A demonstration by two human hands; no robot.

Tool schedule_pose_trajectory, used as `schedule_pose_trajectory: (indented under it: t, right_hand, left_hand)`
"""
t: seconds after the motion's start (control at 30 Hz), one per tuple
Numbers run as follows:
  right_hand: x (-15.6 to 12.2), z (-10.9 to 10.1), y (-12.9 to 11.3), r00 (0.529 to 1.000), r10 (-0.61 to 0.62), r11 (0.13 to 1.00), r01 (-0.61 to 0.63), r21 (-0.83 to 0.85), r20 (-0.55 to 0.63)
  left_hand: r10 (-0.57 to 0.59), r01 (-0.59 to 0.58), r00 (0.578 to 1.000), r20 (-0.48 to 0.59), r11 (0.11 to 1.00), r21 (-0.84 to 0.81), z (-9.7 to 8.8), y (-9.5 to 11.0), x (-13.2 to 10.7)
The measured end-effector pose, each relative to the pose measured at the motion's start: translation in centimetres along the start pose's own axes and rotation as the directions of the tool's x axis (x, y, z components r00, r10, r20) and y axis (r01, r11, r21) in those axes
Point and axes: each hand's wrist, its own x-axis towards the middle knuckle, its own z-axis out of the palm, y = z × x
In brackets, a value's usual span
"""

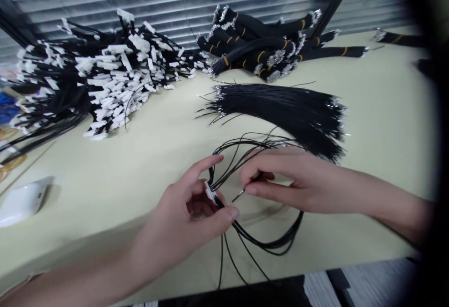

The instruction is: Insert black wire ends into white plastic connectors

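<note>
My left hand (191, 213) pinches a small white connector (210, 191) between thumb and fingers, with black wires coming out of it. My right hand (287, 181) pinches one thin black wire (240, 195) by its metal-tipped end, the tip pointing at the connector and a short gap away from it. Several black wires (277, 244) loop from both hands over the pale table (140, 167) and hang down past its front edge.
A loose bundle of black wires with metal tips (280, 108) lies behind my hands. Banded wire bundles (266, 45) sit at the back by the blinds. A big heap of wires with white connectors (98, 78) fills the back left. A white device (21, 202) lies at the left.
</note>
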Motion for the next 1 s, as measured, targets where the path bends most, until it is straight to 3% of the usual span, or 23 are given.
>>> schedule_pose_trajectory:
  t: [0.1, 0.2, 0.8, 1.0]
  right_hand:
    - [0.1, 0.9, -0.7, 0.978, -0.055, 0.997, 0.063, 0.037, -0.2]
    - [0.2, 2.1, -1.2, 0.931, -0.124, 0.991, 0.102, -0.082, -0.343]
    - [-0.1, 3.1, -1.8, 0.934, -0.19, 0.945, 0.091, -0.314, -0.303]
    - [0.1, 3.4, -2.3, 0.924, -0.246, 0.894, 0.099, -0.438, -0.294]
  left_hand:
    - [0.008, -0.008, 1.0, 0.007, 1.0, 0.022, 0.0, 0.0, 0.1]
    - [0.025, -0.026, 1.0, 0.017, 0.998, 0.052, 0.1, -0.1, 0.3]
    - [0.027, -0.028, 1.0, 0.006, 0.984, 0.175, 0.2, 0.0, 0.4]
    - [0.077, -0.075, 0.997, 0.003, 0.968, 0.238, 0.3, 0.1, 0.4]
